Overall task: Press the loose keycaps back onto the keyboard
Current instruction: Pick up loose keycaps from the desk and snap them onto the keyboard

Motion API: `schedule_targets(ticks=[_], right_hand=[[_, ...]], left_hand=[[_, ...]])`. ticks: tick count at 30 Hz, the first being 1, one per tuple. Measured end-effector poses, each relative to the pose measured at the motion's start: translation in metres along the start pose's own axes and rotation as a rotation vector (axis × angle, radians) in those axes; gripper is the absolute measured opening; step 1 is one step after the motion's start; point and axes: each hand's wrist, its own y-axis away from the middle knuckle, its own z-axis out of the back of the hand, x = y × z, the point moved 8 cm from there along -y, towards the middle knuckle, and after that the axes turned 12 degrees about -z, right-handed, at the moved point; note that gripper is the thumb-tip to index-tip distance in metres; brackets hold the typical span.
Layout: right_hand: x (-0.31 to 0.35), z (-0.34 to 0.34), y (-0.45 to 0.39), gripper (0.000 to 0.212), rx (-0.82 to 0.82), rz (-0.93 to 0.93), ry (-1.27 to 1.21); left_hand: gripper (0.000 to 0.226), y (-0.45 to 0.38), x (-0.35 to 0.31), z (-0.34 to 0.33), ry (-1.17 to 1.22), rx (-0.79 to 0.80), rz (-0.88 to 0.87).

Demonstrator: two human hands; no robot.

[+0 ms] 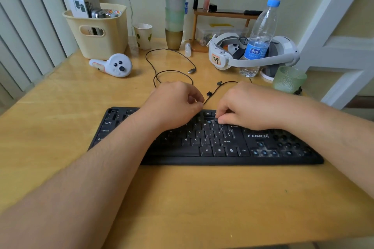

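**Keycap rescue: main block nearly there, right side still bare**

Both hands are on the black keyboard (pixel 204 139) in the middle of the frame. My left hand (pixel 174 103) sits over the top rows with the fingers curled in; I think thumb and forefinger are pinching something small, but I honestly can't tell whether it's a cap or the cable. My right hand (pixel 244 107) has its fingertips bent down on the number row, right beside an open socket (pixel 208 121) showing blue.

Progress: the letter block looks mostly capped. The right-hand cluster (pixel 283 145) (arrows, numpad) is pretty much all naked blue switches, so plenty left. Two loose keycaps (pixel 209 93) lie on the desk (pixel 60 127) just above the board, next to the cable (pixel 172 73).

Readable stuff: "FOREV" on the keyboard, "149" on the sticker of the white headset (pixel 253 54) in the upper right.
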Motion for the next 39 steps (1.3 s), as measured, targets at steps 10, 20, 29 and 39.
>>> schedule_targets(ticks=[10, 20, 29, 39], right_hand=[[-0.009, -0.001, -0.010, 0.015, 0.060, -0.188, -0.305], [-0.023, -0.013, -0.027, 0.013, 0.240, -0.374, -0.396], [-0.015, -0.015, -0.046, 0.032, 0.416, -0.375, -0.219], [-0.038, -0.010, -0.050, 0.036, 0.392, -0.325, -0.453]], left_hand=[[0.015, 0.000, -0.006, -0.001, -0.010, 0.010, -0.017], [0.015, 0.000, -0.005, -0.002, -0.016, 0.016, -0.014], [0.017, -0.002, -0.008, -0.012, -0.033, 0.042, -0.027], [0.015, -0.002, -0.008, -0.011, -0.026, 0.041, -0.031]])
